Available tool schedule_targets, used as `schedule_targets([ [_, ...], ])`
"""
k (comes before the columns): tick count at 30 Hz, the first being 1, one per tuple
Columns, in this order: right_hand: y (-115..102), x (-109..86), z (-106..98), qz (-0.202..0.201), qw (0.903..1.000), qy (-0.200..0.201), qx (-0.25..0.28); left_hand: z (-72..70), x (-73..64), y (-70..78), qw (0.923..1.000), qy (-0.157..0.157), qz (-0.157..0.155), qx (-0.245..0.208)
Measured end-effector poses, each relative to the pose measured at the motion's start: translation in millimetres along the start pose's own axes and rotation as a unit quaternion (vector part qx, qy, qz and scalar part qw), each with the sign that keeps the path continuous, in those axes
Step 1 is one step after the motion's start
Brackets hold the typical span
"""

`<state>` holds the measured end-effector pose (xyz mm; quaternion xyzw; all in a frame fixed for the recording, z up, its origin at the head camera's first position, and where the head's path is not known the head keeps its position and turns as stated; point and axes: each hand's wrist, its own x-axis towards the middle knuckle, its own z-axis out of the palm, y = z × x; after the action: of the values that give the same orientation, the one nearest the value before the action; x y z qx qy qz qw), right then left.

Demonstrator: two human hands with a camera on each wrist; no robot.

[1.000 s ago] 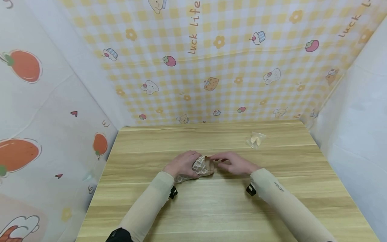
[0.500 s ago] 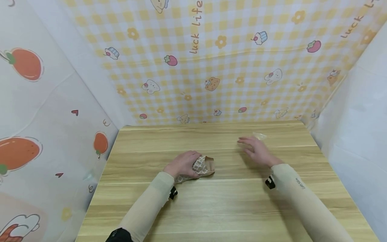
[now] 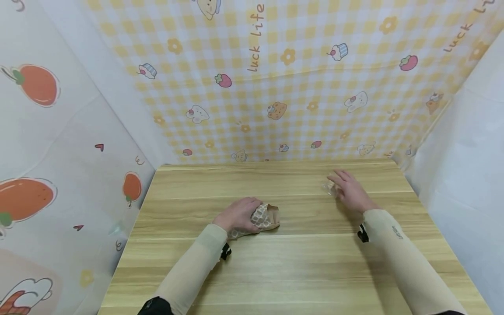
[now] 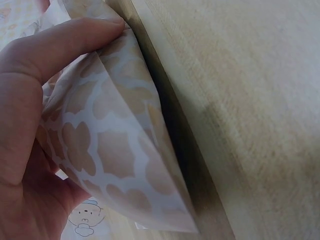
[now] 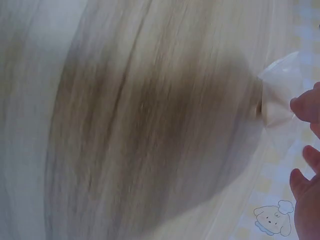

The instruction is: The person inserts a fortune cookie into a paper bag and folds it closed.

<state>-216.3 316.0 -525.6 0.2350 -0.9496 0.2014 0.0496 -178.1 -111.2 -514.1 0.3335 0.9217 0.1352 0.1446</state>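
A brown paper bag [image 3: 261,216] with a white lattice print lies on its side on the table, its mouth facing right. My left hand [image 3: 238,214] grips it from above around the middle. In the left wrist view, the thumb presses on the creased paper of the bag [image 4: 115,145]. At the back right, my right hand [image 3: 350,190] hovers over a small clear plastic packet [image 3: 329,188] with pale yellow pieces in it, partly covering it. In the right wrist view the fingers are spread beside the packet [image 5: 280,102]; whether they touch it is unclear.
The wood-grain table [image 3: 275,271] ends at a yellow checked cloth backdrop [image 3: 244,87]. A printed white sheet [image 3: 71,153] hangs at the left and a plain white one [image 3: 460,157] at the right.
My right hand has left the mouth of the paper bag and moved right and away to the clear packet. My left hand keeps its grip on the bag in the same place.
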Motion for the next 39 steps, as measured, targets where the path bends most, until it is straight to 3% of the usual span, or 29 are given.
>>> schedule_targets([
  [11,3.3,-4.3,-3.5,-0.001,0.9990,-0.039,-0.021,2.7,0.0,-1.6,0.9999,-0.001,-0.002,-0.011],
  [18,8.3,-4.8,1.5,-0.009,0.9981,-0.061,0.002,4.0,1.3,-2.6,1.0000,0.002,0.000,-0.009],
  [25,7.9,-4.9,0.7,0.039,0.9955,-0.078,0.038,2.0,2.9,-2.6,0.9998,0.013,0.012,-0.008],
  [32,1.3,-6.4,-1.0,0.054,0.9955,-0.075,0.019,1.7,2.6,-2.4,0.9997,0.015,0.016,-0.006],
  [39,-21.0,-7.4,1.4,0.073,0.9902,-0.048,0.108,2.0,1.0,-1.9,0.9998,0.014,0.011,-0.005],
])
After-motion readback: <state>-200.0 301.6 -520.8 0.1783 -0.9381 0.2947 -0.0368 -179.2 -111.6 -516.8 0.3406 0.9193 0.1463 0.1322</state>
